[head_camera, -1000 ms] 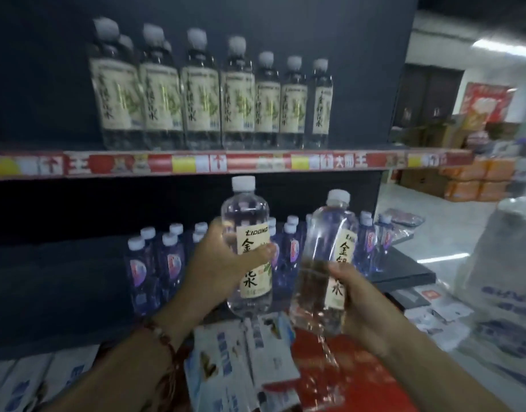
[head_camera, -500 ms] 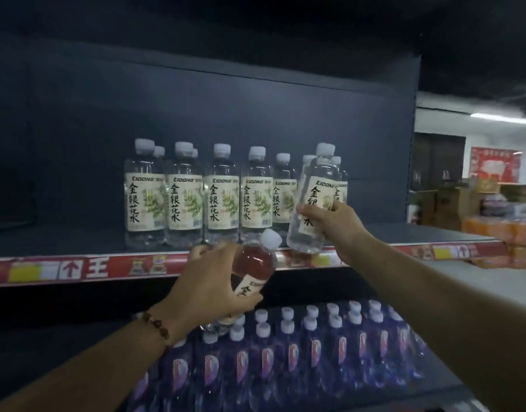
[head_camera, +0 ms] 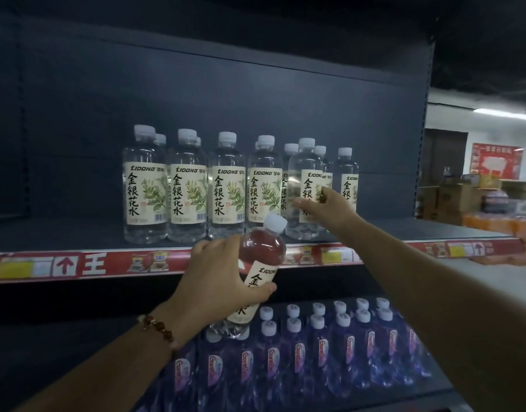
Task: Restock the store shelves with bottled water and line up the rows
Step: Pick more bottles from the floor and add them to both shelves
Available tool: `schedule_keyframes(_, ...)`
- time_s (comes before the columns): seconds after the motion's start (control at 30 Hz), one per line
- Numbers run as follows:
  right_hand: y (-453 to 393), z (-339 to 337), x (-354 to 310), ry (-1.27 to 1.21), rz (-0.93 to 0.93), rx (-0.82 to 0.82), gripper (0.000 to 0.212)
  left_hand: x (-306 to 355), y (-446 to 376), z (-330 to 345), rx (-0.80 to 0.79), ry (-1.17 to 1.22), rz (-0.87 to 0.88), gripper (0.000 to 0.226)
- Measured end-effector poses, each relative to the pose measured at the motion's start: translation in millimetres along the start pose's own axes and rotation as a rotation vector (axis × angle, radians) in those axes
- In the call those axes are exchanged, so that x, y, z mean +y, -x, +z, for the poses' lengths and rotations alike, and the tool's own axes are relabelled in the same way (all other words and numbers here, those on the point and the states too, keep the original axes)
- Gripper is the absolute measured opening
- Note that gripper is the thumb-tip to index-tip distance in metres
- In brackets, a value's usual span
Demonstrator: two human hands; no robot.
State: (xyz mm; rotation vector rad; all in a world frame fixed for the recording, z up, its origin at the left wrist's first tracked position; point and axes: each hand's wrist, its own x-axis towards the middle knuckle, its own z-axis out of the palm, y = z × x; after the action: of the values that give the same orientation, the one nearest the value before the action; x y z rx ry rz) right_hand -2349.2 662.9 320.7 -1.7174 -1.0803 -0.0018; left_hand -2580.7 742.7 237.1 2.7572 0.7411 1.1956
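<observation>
Clear water bottles with white caps and cream labels stand in rows on the upper shelf. My right hand grips one such bottle, which stands upright near the shelf's front edge at the right end of the front row. My left hand holds a second bottle tilted to the right, just below and in front of the red price strip. A beaded bracelet sits on my left wrist.
The lower shelf holds several blue-purple bottles with white caps. A dark back panel closes the shelf behind. To the right, past the shelf end, stand cardboard boxes and orange packs under a red poster.
My right hand has brought its bottle from the air down onto the upper shelf, where it now stands upright. My left hand has stayed below the shelf edge with its tilted bottle.
</observation>
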Motion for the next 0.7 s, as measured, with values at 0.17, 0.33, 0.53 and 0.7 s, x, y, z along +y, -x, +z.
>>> schedule_keyframes(0.17,0.3,6.0,7.0,0.084,-0.040,0.047,0.055,2.3,-0.6,-1.9,-0.005,0.010,-0.012,0.083)
schedule_keyframes(0.33,21.9,5.3,-6.6,0.155,-0.004,0.011,0.073,5.1,-2.1,-6.3,-0.054,0.034,-0.021,0.080)
schedule_keyframes(0.53,110.5,0.8,-18.9,0.074,-0.195,-0.063,0.072,16.3,-4.3,-18.9,-0.124,0.287,-0.182,0.078)
schedule_keyframes(0.7,182.6,10.0,-10.2,-0.104,-0.158,-0.490,0.093,52.3,-3.5,-26.3,-0.062,0.414,-0.230,0.081)
